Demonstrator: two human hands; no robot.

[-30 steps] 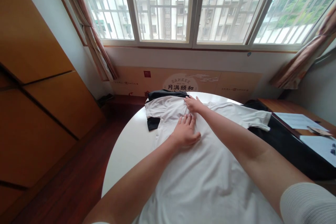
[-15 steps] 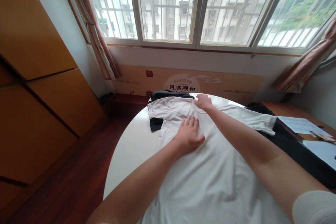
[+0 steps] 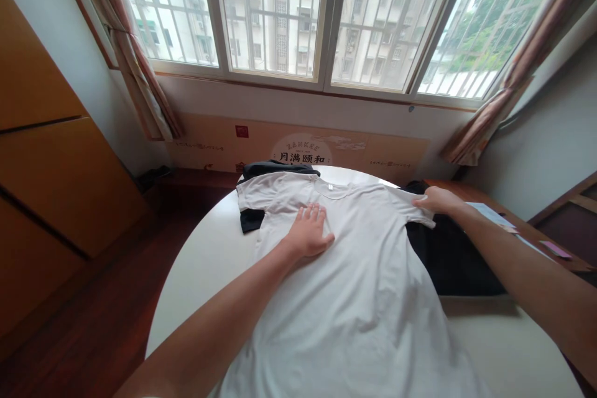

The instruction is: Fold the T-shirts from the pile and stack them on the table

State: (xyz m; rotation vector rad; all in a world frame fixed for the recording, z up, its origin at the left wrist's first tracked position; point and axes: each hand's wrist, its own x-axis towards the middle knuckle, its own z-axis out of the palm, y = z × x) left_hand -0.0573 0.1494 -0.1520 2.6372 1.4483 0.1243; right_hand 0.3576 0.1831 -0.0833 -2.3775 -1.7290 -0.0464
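Observation:
A white T-shirt (image 3: 354,261) lies spread out on the round white table (image 3: 196,267), its neckline at the far side. My left hand (image 3: 308,231) rests flat on the left part of its chest, fingers spread. At the far right, my right hand (image 3: 438,200) pinches the edge of the shirt's right sleeve, and the cloth there looks stretched. Dark folded clothing (image 3: 275,168) lies partly beneath the left sleeve. Another black garment (image 3: 459,261) is on the table's right side, partly covered by the shirt and my right forearm.
A wooden desk (image 3: 494,205) with papers (image 3: 492,216) and a pink item (image 3: 555,249) stands to the right. Barred windows (image 3: 275,18) and a printed box panel (image 3: 354,152) are beyond the table. Wooden cabinets (image 3: 41,180) stand at the left.
My right hand has moved from the neckline rightward to the right sleeve and grips it. My left hand stays flat on the shirt. The view has turned to the right.

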